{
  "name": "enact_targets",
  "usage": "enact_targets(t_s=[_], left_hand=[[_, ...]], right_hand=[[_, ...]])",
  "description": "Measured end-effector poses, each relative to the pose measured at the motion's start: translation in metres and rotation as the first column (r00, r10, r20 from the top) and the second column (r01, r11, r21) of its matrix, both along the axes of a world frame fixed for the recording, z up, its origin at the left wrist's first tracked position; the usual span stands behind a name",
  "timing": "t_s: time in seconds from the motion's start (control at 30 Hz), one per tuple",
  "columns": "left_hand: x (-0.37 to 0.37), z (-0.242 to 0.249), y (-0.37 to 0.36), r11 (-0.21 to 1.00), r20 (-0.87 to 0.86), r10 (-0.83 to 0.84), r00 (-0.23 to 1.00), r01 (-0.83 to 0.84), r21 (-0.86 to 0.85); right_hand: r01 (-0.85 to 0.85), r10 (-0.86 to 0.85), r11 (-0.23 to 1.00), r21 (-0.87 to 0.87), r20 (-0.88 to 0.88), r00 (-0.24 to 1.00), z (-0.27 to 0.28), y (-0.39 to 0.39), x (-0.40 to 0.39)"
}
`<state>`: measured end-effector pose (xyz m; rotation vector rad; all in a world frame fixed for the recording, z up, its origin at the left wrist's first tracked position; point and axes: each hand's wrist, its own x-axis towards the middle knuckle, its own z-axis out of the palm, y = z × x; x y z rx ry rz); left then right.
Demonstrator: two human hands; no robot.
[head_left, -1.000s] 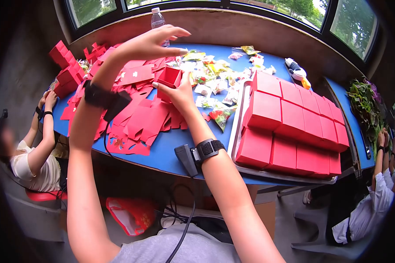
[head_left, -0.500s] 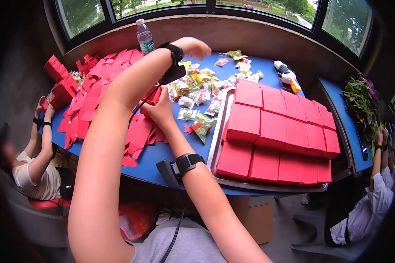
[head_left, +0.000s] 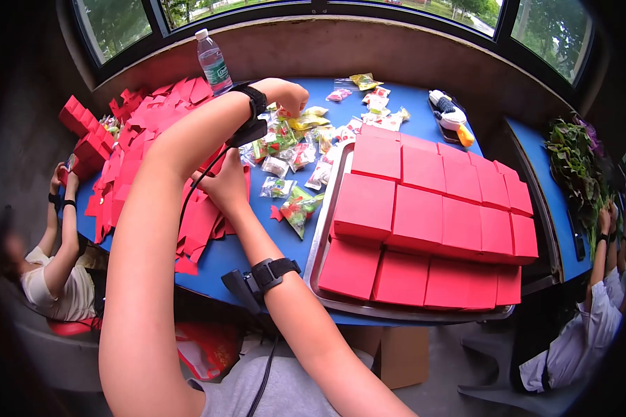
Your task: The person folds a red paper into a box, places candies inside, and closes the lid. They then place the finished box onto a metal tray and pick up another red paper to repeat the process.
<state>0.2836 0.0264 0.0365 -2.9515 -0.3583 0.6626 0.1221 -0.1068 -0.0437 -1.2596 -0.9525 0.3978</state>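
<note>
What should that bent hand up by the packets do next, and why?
Probably the left hand should reach down and pinch one of the plastic packets: it is bent downward right by them, and none clearly shows in its grip.

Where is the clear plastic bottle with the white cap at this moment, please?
In the head view, the bottle stands upper left at the back of the blue table, beside the heaped red card pieces, below the dark-framed window.
</note>
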Motion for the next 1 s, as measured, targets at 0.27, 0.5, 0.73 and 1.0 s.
enact_targets(t_s=[0.27, 0.5, 0.73, 1.0], left_hand=[[-0.007, 0.018, 0.022, 0.985, -0.009, -0.006, 1.0, 0.005, -0.175], [0.049, 0.073, -0.011, 0.979, 0.566, -0.126, 0.815, 0.193, -0.06], [0.136, -0.012, -0.047, 0.933, 0.693, -0.272, 0.668, 0.359, 0.02], [0.144, -0.057, -0.039, 0.926, 0.547, -0.233, 0.804, 0.354, -0.127]], right_hand=[[-0.004, 0.008, 0.996, 0.085, -0.048, 0.999, -0.001, 0.004, -0.004], [0.081, -0.089, 0.992, 0.101, 0.079, 0.993, -0.017, 0.015, -0.009], [-0.044, 0.041, 0.987, 0.152, 0.022, 0.999, -0.026, 0.013, -0.008], [-0.012, 0.012, 1.0, -0.026, 0.001, 1.0, 0.006, -0.003, -0.002]])
